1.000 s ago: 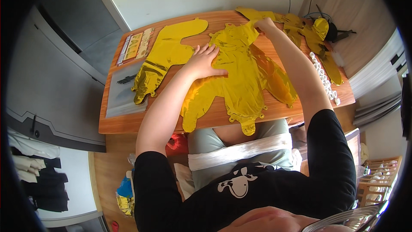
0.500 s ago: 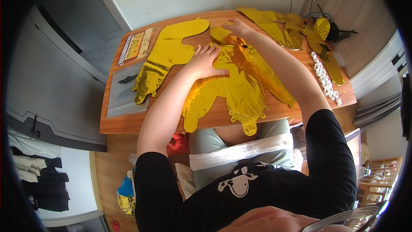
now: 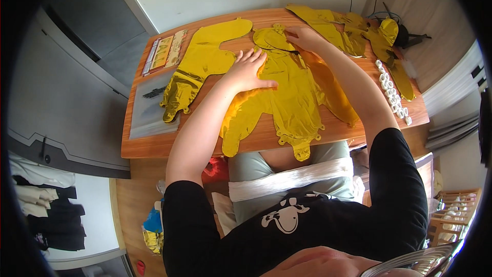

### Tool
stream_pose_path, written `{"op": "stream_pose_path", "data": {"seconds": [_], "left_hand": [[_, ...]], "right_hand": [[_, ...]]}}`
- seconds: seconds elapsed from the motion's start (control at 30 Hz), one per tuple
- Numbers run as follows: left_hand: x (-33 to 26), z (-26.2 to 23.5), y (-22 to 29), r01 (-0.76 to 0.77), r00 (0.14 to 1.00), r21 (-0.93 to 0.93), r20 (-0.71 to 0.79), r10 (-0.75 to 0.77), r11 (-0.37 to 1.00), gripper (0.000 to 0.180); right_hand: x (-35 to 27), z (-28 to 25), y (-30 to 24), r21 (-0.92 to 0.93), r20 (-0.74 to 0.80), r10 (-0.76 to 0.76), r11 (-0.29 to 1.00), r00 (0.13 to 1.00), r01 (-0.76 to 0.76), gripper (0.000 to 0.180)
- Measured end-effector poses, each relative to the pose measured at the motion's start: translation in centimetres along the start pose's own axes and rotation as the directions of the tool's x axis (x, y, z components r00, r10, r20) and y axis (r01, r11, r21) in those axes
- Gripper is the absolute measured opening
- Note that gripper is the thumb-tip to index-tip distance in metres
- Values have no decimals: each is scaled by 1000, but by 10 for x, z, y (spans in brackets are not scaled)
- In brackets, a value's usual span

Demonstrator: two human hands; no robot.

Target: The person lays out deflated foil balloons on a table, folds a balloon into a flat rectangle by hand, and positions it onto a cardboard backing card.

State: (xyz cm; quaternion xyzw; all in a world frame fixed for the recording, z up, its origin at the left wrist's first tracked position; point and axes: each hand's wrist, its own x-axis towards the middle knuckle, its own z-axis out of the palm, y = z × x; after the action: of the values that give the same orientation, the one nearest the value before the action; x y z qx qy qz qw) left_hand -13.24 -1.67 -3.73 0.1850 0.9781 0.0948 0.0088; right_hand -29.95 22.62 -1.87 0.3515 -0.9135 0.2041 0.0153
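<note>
A flat gold foil balloon (image 3: pixel 292 97) lies spread over the middle of the wooden table (image 3: pixel 154 146), its lower end hanging over the near edge. My left hand (image 3: pixel 248 69) rests palm down on its left part with fingers spread. My right hand (image 3: pixel 302 36) is at the balloon's far end, fingers pinching the foil edge near a dark spot. A second gold foil balloon (image 3: pixel 202 66) lies flat to the left, apart from my hands.
More gold foil balloons (image 3: pixel 353 33) are heaped at the far right, by a black object with cables (image 3: pixel 405 36). A string of white pieces (image 3: pixel 392 92) runs along the right edge. Clear plastic sleeve (image 3: pixel 148 105) and printed card packs (image 3: pixel 164 51) lie at left.
My right hand has moved left along the far side of the table and pulled the balloon's far end with it. The left hand has stayed pressed on the foil.
</note>
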Motion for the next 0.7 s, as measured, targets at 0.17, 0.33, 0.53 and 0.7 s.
{"op": "stream_pose_path", "data": {"seconds": [0.17,0.33,0.53,0.7], "left_hand": [[5,-1,5,-18,1000,-5,-12,18,1000,129],[4,-3,5,-16,1000,1,-6,16,1000,129],[2,1,0,-40,998,-35,-43,38,999,134],[5,2,1,-50,998,-32,-51,48,998,133]], "right_hand": [[-6,2,6,-174,-92,-71,983,993,54,47],[-3,4,1,-177,-36,-65,982,997,58,43],[-1,5,-9,-224,15,-49,973,999,51,45],[-2,11,-6,-205,-36,-50,978,998,41,46]]}}
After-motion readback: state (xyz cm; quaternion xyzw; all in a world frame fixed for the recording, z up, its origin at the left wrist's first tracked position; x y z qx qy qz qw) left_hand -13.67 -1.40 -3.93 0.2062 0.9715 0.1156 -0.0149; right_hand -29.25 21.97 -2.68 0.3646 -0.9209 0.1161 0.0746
